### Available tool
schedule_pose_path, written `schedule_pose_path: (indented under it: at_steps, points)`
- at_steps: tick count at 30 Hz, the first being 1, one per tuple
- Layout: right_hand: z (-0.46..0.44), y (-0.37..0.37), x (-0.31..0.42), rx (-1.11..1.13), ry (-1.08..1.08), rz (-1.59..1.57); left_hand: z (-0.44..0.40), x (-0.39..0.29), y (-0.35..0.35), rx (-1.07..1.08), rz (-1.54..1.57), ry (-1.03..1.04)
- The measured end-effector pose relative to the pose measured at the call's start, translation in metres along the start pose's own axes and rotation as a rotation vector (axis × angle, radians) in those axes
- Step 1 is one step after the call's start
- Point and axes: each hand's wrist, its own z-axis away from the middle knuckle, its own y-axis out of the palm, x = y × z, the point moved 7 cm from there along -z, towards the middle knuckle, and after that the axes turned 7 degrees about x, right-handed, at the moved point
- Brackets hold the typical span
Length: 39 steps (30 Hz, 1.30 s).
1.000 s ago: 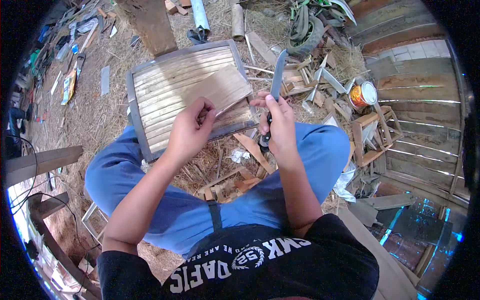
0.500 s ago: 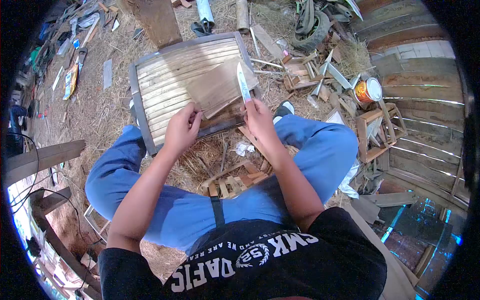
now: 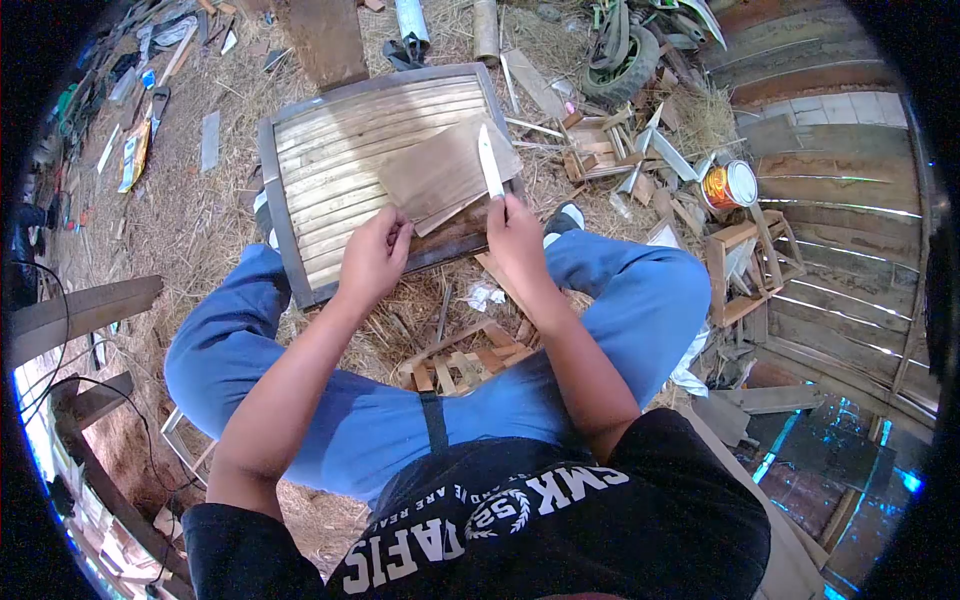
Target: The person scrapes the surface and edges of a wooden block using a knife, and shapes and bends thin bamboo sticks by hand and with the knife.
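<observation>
My right hand point(image 3: 514, 236) grips a knife point(image 3: 489, 165) by its handle, with the pale blade pointing up and away over the right part of a thin wooden board point(image 3: 440, 175). That board rests at an angle on a slatted wooden panel point(image 3: 330, 165) with a dark frame. At the near left corner of the board, my left hand point(image 3: 378, 250) has its fingers curled together; whatever they hold, if anything, is too small to make out. Both hands are above the near edge of the panel.
Wood scraps point(image 3: 470, 365) lie between my legs. A wooden post point(image 3: 320, 45) stands behind the panel. To the right are a labelled can point(image 3: 728, 187), a wooden frame point(image 3: 745, 265), a tire point(image 3: 625, 70) and a plank wall point(image 3: 840, 230). A dark-handled saw point(image 3: 157, 105) lies far left.
The knife has swung from beside the board to over its right part, and my right hand has moved left and closed around its handle. My left hand has shifted slightly left and nearer me.
</observation>
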Motion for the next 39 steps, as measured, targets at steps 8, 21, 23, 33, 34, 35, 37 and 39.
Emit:
schedule_pose_path:
  at_steps: [8, 21, 23, 33, 34, 35, 37, 39]
  points:
    - [0.008, 0.002, 0.011, -0.044, -0.014, 0.036, 0.002, -0.001, 0.002, -0.044, 0.025, 0.011]
    - [0.009, 0.006, 0.009, 0.031, 0.01, -0.094, 0.003, -0.005, 0.001, -0.062, 0.044, 0.019]
    - [0.009, 0.011, 0.002, 0.037, 0.054, -0.136, 0.003, -0.004, 0.002, -0.054, 0.024, 0.012]
    - [0.017, 0.006, 0.017, 0.086, 0.115, -0.078, 0.003, -0.005, 0.004, -0.069, 0.015, 0.047]
    - [0.018, 0.01, 0.021, 0.066, 0.054, 0.008, 0.003, -0.003, 0.005, -0.073, 0.019, 0.046]
    - [0.028, 0.022, 0.026, 0.059, -0.017, 0.005, 0.003, -0.001, 0.006, -0.08, 0.013, 0.046]
    - [0.031, 0.026, 0.039, 0.116, -0.046, 0.049, 0.002, -0.003, 0.005, -0.091, 0.004, 0.046]
    - [0.021, 0.018, 0.031, 0.134, -0.025, 0.044, 0.003, -0.002, 0.005, -0.073, 0.034, 0.045]
